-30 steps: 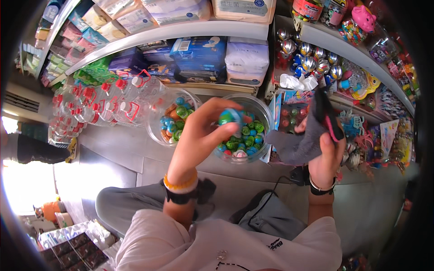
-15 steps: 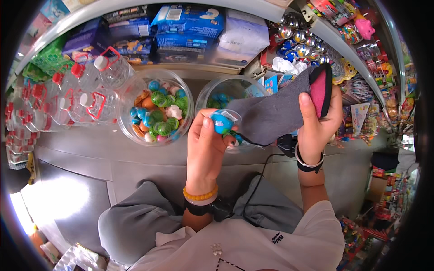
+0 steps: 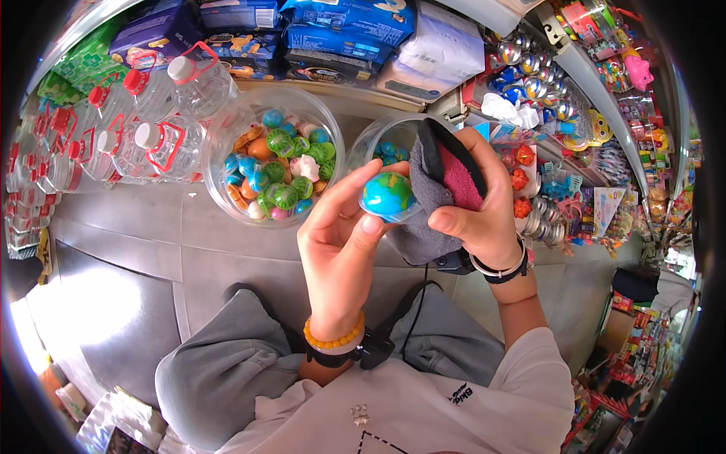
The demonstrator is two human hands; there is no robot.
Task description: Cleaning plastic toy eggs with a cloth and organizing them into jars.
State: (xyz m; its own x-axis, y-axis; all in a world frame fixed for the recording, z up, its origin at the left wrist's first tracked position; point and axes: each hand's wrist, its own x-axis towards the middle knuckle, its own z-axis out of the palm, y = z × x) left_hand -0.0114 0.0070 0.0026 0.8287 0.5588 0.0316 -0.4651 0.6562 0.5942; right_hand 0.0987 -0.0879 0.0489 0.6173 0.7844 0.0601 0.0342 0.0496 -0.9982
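My left hand [image 3: 336,250] pinches a blue-and-green globe-patterned ball [image 3: 386,195] in clear plastic. My right hand [image 3: 488,219] grips a grey cloth [image 3: 431,197] with black edging and a pink inner side, pressed against the ball. Behind my hands stand two clear round tubs: the left one [image 3: 331,125] holds blue, green, orange and pinkish small packaged items; the right one [image 3: 378,129] is partly hidden by the cloth and holds blue pieces.
Red-handled water bottles [image 3: 166,144] crowd the left. Shelves with blue packs [image 3: 348,30] line the back, and toys and small goods [image 3: 544,83] fill those at right. A black cord [image 3: 408,318] runs between my grey-trousered legs on the tiled floor [image 3: 128,219].
My right hand has moved left with the cloth, now folded up against the ball. My left hand has turned the ball so its green patches face up. The view has shifted.
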